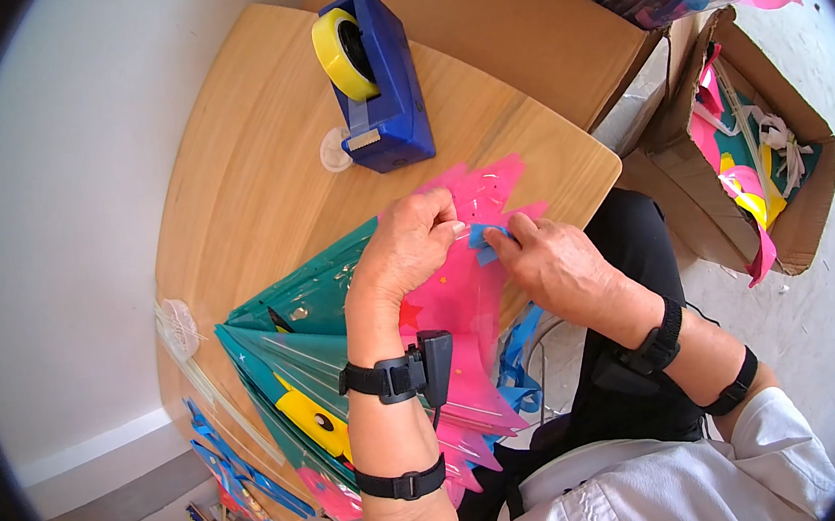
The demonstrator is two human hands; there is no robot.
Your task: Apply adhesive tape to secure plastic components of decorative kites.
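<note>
The table (258,165), a pale wooden top, fills the picture from nine o'clock round to one o'clock. At three o'clock stands one open cardboard box (783,195) of coloured scraps. On the table lies a fanned stack of teal plastic sheets (285,344) with one pink sheet (474,275) on top, its long axis running from seven o'clock up to one o'clock. At twelve o'clock sits one blue tape dispenser (382,83) carrying one yellow roll.

Two hands meet over the pink sheet's upper end. The left hand (407,251) is curled, fingertips pressing down on the sheet. The right hand (553,262) pinches one small blue piece (482,239), which lies directly between the hands, at three o'clock of the left and ten o'clock of the right; the right is nearer, already touching it.
</note>
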